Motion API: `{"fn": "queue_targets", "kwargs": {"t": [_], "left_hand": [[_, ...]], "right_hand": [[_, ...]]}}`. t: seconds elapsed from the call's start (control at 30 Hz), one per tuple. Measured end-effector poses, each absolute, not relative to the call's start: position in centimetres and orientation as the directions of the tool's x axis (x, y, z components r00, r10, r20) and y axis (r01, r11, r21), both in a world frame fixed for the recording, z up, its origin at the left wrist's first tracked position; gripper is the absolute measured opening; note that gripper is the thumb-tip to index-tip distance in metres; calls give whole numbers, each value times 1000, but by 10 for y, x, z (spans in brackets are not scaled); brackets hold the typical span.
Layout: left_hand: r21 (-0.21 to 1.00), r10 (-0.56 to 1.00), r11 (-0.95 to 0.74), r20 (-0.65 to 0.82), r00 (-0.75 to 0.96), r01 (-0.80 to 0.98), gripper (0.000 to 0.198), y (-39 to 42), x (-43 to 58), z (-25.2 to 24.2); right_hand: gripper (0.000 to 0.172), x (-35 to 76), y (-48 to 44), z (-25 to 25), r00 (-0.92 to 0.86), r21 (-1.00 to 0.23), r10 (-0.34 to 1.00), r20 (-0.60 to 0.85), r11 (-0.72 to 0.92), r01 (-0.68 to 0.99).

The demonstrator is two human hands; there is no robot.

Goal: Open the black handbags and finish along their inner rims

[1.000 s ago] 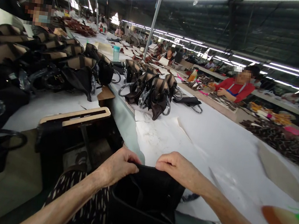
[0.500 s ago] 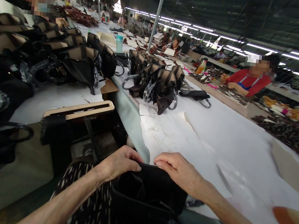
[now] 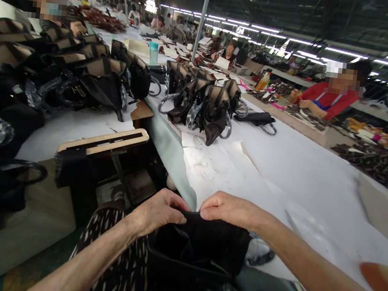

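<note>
So the biggest thing by far is the white-covered tabletop, which runs from the middle of the frame out to the right edge. Next up is a big heap of dark bags crammed into the left and upper left, lots of them gaping so you see beige lining, some with clear plastic wrap on the handles. Upper right there's a person in a red top, hands over some strips of material. Patterned clothing, dark with pale flecks, covers the wearer's lap at bottom centre-left. A smaller cluster of bags sits on the tabletop at upper centre. The black bag being handled is at bottom centre, mouth open, dark inside. Left of centre there's a pale slotted frame with something black hanging under its left end. Now the hands: the left grip is pinching the bag's far rim between thumb and fingers, and the right grip pinches that same rim just beside it, small gap between them. Tiniest stuff is up top: an orange bottle and a turquoise one.
</note>
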State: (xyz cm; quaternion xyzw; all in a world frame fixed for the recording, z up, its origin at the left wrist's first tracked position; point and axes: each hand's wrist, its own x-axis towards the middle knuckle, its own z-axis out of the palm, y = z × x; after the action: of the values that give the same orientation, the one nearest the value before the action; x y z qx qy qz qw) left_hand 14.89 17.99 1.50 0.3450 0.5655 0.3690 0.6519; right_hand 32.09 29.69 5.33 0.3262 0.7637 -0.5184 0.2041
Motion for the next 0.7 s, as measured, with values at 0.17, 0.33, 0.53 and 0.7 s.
{"fn": "queue_targets", "kwargs": {"t": [0.17,0.33,0.53,0.7], "left_hand": [[841,857,515,-504,107,-165,19,178,148,13],[840,861,509,-500,92,-188,20,178,147,12],[870,877,480,-476,63,-114,20,179,149,10],[869,873,488,-486,46,-80,22,179,150,12]], "right_hand": [[24,322,290,50,-746,-672,356,-563,329,664],[27,325,284,48,-767,-670,381,-515,378,638],[28,324,285,60,-796,-602,429,-427,522,604],[27,346,307,72,-779,-700,371,-505,351,622]]}}
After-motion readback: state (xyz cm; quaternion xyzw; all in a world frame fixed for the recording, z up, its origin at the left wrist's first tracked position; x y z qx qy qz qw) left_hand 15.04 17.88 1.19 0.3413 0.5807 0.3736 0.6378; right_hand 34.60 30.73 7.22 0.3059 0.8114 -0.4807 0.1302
